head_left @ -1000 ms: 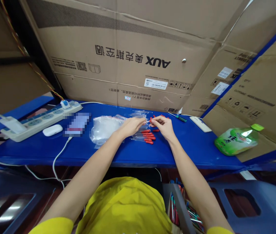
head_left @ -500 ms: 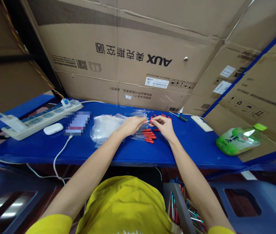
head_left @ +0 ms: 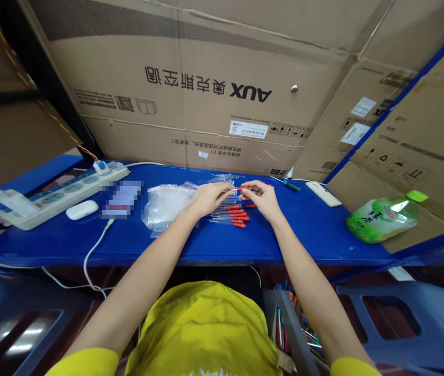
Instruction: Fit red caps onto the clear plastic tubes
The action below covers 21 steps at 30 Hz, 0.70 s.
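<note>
My left hand (head_left: 209,197) is closed in a pinch on a thin clear glass dropper tube, mostly hidden by the fingers. Facing it, my right hand (head_left: 263,199) pinches a small red rubber bulb (head_left: 241,189) at the tube's end. I cannot tell how far the bulb sits on the tube. Below the fingers lie several glass droppers with red bulbs (head_left: 238,219), side by side, bulbs to the right. More bare glass tubes (head_left: 222,178) are piled behind my left hand. Clear plastic zip bags (head_left: 167,204) lie left of it.
The blue table (head_left: 304,235) has a screwdriver (head_left: 293,186), a white phone-like object (head_left: 324,193) and a green bottle on its side (head_left: 386,219) at right. At left are a power strip (head_left: 69,190), a white earbud case (head_left: 82,210) and a cabled phone (head_left: 122,198). Cardboard (head_left: 206,52) stands behind.
The view has shifted slightly. Both hands stay close together over the droppers; the red bulb between my right fingertips now shows more clearly.
</note>
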### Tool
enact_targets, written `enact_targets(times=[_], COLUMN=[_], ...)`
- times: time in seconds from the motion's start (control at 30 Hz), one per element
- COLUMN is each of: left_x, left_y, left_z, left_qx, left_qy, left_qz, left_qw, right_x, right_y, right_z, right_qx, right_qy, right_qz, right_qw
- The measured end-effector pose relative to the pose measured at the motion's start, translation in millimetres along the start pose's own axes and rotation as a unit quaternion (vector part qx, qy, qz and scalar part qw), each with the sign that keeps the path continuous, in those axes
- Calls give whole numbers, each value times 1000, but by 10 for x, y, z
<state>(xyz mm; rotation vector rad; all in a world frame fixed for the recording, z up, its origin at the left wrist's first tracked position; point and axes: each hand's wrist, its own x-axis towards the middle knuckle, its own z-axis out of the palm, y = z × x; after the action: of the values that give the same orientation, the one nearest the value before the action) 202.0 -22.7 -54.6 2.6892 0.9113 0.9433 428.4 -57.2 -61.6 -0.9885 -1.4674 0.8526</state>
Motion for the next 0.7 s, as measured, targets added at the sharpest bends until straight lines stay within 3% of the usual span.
enact_targets(times=[0.2, 0.7], left_x=[-2, -11], left_y=[5, 6], left_z=[-16, 1], left_qx=[-26, 3], left_qy=[-24, -20], left_qz=[11, 51], left_qw=[999, 999], right_x=[6, -42], right_y=[-16, -68], right_z=[-27, 36], right_qx=[19, 76], right_qy=[-1, -7], right_qz=[6, 29], right_qw=[1000, 997])
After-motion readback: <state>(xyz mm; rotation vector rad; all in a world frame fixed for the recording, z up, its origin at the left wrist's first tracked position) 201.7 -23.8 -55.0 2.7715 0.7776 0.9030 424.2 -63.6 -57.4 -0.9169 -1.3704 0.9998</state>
